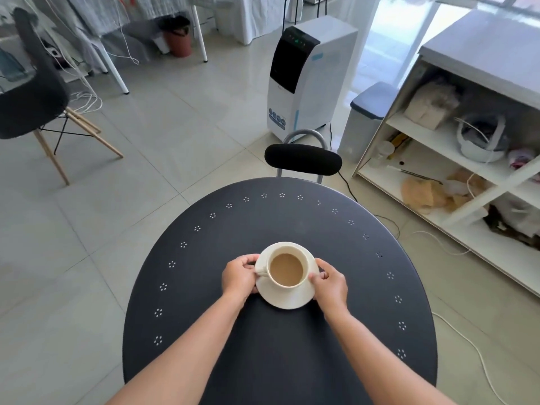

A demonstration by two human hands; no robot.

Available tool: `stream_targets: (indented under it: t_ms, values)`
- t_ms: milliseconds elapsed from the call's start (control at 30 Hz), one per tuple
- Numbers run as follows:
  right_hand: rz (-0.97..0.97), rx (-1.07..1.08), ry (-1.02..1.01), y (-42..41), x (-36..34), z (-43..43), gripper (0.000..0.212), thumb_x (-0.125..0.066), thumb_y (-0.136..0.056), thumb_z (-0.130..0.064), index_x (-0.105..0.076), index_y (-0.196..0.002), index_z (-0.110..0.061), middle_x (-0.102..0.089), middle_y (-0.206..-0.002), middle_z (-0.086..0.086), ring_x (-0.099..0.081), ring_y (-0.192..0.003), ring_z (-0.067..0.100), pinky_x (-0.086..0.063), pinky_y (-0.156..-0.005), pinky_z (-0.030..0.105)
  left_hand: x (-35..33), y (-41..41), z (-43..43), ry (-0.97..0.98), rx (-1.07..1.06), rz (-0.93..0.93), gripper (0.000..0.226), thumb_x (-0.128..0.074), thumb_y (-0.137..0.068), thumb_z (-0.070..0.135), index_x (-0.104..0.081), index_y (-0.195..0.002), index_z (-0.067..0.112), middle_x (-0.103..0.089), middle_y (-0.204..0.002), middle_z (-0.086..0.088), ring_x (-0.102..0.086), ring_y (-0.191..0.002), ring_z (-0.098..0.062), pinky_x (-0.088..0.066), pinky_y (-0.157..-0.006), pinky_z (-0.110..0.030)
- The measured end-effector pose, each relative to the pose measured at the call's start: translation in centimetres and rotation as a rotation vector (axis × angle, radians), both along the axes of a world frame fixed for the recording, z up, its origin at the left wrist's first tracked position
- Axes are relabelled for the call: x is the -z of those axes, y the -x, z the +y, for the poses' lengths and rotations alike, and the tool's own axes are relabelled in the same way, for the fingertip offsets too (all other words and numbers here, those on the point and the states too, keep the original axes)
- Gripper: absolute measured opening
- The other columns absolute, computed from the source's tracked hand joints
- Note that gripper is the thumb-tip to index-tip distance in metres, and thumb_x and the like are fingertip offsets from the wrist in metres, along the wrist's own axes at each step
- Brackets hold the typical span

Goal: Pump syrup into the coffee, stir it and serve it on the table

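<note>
Looks like a room in someone's home, kind of a mixed living and work space. Pale tiled floor point(181, 135), a round dark table point(280, 346) up close with a black chair point(303, 159) at its far side, a white air cooler point(306, 80) further back, open shelves point(455, 171) stuffed with household odds and ends on the right, loose cables point(455, 331) on the floor.

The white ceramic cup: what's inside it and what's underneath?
The white ceramic cup holds light-brown milky coffee; no spoon shows. It stands on a white saucer, on the round black metal table. The saucer's centre is hidden.
</note>
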State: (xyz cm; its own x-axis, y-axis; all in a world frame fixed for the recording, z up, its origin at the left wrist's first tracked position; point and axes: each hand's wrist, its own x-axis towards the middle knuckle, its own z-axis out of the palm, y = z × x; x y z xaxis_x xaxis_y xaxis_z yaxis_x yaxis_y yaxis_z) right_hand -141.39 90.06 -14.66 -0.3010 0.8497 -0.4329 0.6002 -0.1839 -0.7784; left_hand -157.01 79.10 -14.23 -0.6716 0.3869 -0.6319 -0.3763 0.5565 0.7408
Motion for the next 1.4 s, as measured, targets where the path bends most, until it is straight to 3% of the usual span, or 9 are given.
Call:
stream_targets:
  t_ms: [200, 367, 567, 667, 767, 967, 1167, 1333, 1400]
  values:
    - [-0.044, -0.046, -0.023, 1.4, 0.3, 0.7, 0.03, -0.05, -0.075, -0.013, -0.067, -0.086, -0.035, -0.037, -0.055, -0.006, -0.04, -0.057, 0.014, -0.039, -0.058, 0.03, 0.4, 1.2, 0.3, 0.048, 0.012, 0.034, 0.036, -0.051, -0.073, 0.008, -0.076, -0.087, 0.03, -0.077, -0.069, 0.008, -0.076, -0.066, -0.02, -0.065, -0.065, -0.04]
    - [-0.064, -0.064, -0.012, 2.0, 0.7, 0.9, 0.032, -0.052, -0.081, -0.012, -0.068, -0.092, -0.037, -0.051, -0.071, 0.005, -0.052, -0.067, 0.019, -0.044, -0.061, 0.029, 0.8, 1.8, 0.3, 0.072, 0.007, 0.069, 0.039, -0.048, -0.076, 0.005, -0.076, -0.087, 0.03, -0.075, -0.064, 0.008, -0.074, -0.063, -0.022, -0.064, -0.063, -0.038]
    - [-0.082, -0.04, 0.015, 2.4, 1.4, 0.8, 0.036, -0.053, -0.085, -0.015, -0.064, -0.115, -0.032, -0.06, -0.102, 0.013, -0.058, -0.081, 0.019, -0.044, -0.071, 0.031, 0.9, 2.0, 0.1, 0.098, 0.056, 0.123, 0.039, -0.046, -0.082, 0.007, -0.073, -0.089, 0.033, -0.074, -0.07, 0.008, -0.068, -0.056, -0.015, -0.059, -0.055, -0.028]
    - [-0.084, -0.026, 0.005, 2.4, 1.5, 0.7, 0.037, -0.054, -0.086, -0.016, -0.063, -0.117, -0.032, -0.061, -0.104, 0.014, -0.061, -0.085, 0.02, -0.047, -0.075, 0.032, 0.9, 2.0, 0.0, 0.111, 0.075, 0.152, 0.039, -0.045, -0.083, 0.009, -0.073, -0.089, 0.035, -0.073, -0.07, 0.009, -0.067, -0.054, -0.014, -0.057, -0.051, -0.027]
    - [-0.094, -0.014, -0.006, 2.3, 1.7, 0.6, 0.037, -0.054, -0.086, -0.017, -0.063, -0.119, -0.033, -0.06, -0.104, 0.013, -0.061, -0.085, 0.021, -0.049, -0.076, 0.033, 0.9, 2.1, -0.1, 0.138, 0.099, 0.173, 0.038, -0.045, -0.08, 0.012, -0.07, -0.084, 0.039, -0.073, -0.07, 0.011, -0.065, -0.052, -0.016, -0.062, -0.059, -0.035]
    - [-0.117, 0.01, -0.038, 2.2, 1.8, 0.0, 0.037, -0.054, -0.09, -0.021, -0.059, -0.125, -0.033, -0.047, -0.105, 0.006, -0.057, -0.085, 0.018, -0.047, -0.081, 0.036, 0.7, 2.2, -0.3, 0.141, 0.148, 0.191, 0.035, -0.046, -0.079, 0.013, -0.068, -0.085, 0.04, -0.072, -0.075, 0.011, -0.069, -0.063, -0.018, -0.063, -0.065, -0.039]
    - [-0.095, -0.037, 0.011, 1.6, 1.2, 0.1, 0.046, -0.054, -0.093, -0.02, -0.049, -0.138, -0.028, -0.057, -0.109, 0.01, -0.057, -0.092, 0.019, -0.042, -0.082, 0.032, 0.9, 2.3, -0.9, 0.078, 0.16, 0.156, 0.043, -0.05, -0.084, 0.006, -0.07, -0.115, 0.028, -0.07, -0.085, 0.005, -0.067, -0.068, -0.014, -0.059, -0.058, -0.027]
    - [-0.065, -0.048, 0.039, 0.3, 0.9, -0.5, 0.048, -0.052, -0.094, -0.017, -0.045, -0.142, -0.021, -0.06, -0.104, 0.007, -0.057, -0.097, 0.02, -0.042, -0.087, 0.032, 1.1, 1.7, -2.6, 0.025, 0.162, 0.159, 0.039, -0.061, -0.088, 0.013, -0.065, -0.125, 0.024, -0.069, -0.089, 0.003, -0.068, -0.089, -0.018, -0.059, -0.087, -0.043]
    - [-0.067, -0.023, 0.024, -0.2, 0.6, -0.8, 0.047, -0.053, -0.094, -0.016, -0.046, -0.14, -0.019, -0.062, -0.1, 0.003, -0.057, -0.097, 0.02, -0.044, -0.087, 0.033, 0.8, 1.3, -3.5, 0.101, 0.186, 0.271, 0.035, -0.06, -0.09, 0.02, -0.066, -0.124, 0.028, -0.068, -0.092, 0.006, -0.065, -0.096, -0.017, -0.055, -0.088, -0.039]
